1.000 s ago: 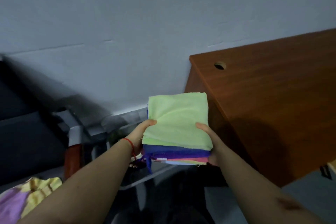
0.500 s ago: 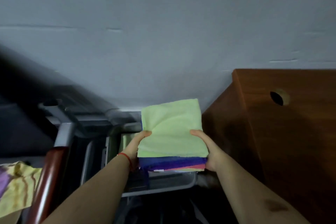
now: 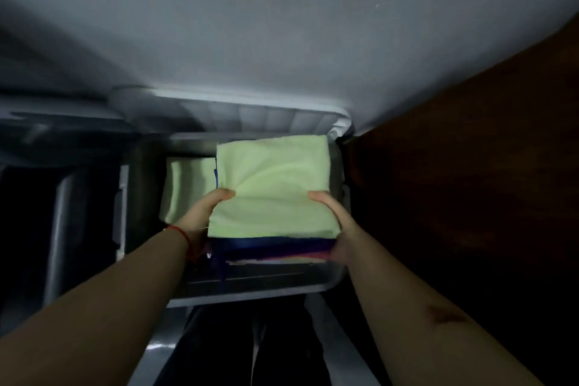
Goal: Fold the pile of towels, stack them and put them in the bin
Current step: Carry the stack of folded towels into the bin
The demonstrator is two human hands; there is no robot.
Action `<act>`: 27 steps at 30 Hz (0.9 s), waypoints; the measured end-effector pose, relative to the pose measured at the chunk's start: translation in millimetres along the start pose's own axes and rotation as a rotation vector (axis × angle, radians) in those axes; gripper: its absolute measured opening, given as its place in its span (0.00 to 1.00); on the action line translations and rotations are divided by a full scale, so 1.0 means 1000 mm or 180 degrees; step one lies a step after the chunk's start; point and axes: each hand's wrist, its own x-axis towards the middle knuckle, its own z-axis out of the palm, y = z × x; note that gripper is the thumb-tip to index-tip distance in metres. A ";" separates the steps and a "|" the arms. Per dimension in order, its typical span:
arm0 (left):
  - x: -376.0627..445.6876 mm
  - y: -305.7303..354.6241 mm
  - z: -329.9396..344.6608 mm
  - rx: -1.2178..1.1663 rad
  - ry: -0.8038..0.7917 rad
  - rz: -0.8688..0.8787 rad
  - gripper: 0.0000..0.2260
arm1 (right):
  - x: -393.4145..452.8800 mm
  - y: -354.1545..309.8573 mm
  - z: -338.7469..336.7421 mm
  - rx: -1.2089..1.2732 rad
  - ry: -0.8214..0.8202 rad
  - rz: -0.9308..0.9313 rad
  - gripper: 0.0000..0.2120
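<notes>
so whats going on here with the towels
A person holds a stack of folded towels between both hands, left hand and right hand gripping its sides, thumbs on the light green top towel. The stack is over an open clear bin on the floor beside a wooden desk. Another green towel already lies inside the bin.

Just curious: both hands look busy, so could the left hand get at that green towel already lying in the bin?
Probably not yet. The left hand grips the towel stack, though the green towel in the bin lies uncovered just beyond it.
</notes>
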 end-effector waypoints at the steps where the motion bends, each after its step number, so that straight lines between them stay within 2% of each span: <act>1: 0.012 -0.004 -0.003 -0.0020 0.0014 -0.0012 0.11 | 0.014 0.001 -0.004 -0.0073 0.0029 0.0019 0.21; 3: 0.037 -0.014 -0.008 -0.0080 -0.0006 -0.0059 0.11 | 0.042 0.004 -0.012 -0.0213 0.0075 0.0068 0.21; 7: 0.084 -0.033 -0.015 -0.0010 0.0072 -0.0141 0.11 | 0.091 0.009 -0.027 -0.0347 0.0255 0.0210 0.14; 13: 0.149 -0.058 -0.025 -0.0006 -0.0121 -0.0282 0.12 | 0.154 0.019 -0.053 -0.0487 0.0401 0.0207 0.13; 18: 0.209 -0.072 -0.025 0.0010 -0.0071 0.0059 0.11 | 0.206 0.015 -0.081 -0.0415 0.0168 0.0025 0.22; 20: 0.236 -0.076 -0.025 -0.0023 -0.0021 0.0075 0.10 | 0.229 0.014 -0.090 -0.0455 0.0244 -0.0009 0.17; 22: 0.260 -0.084 -0.023 0.0100 0.0135 -0.0115 0.09 | 0.253 0.019 -0.094 -0.0842 0.0529 -0.0173 0.10; 23: 0.270 -0.091 -0.022 0.0265 0.0244 -0.0267 0.09 | 0.264 0.024 -0.094 -0.1136 0.0703 -0.0220 0.11; 25: 0.284 -0.103 -0.018 0.0561 0.0277 -0.0495 0.10 | 0.278 0.034 -0.094 -0.1442 0.1041 -0.0250 0.21; 27: 0.287 -0.109 -0.012 0.0873 0.0347 -0.0481 0.09 | 0.279 0.041 -0.092 -0.1718 0.1409 -0.0432 0.23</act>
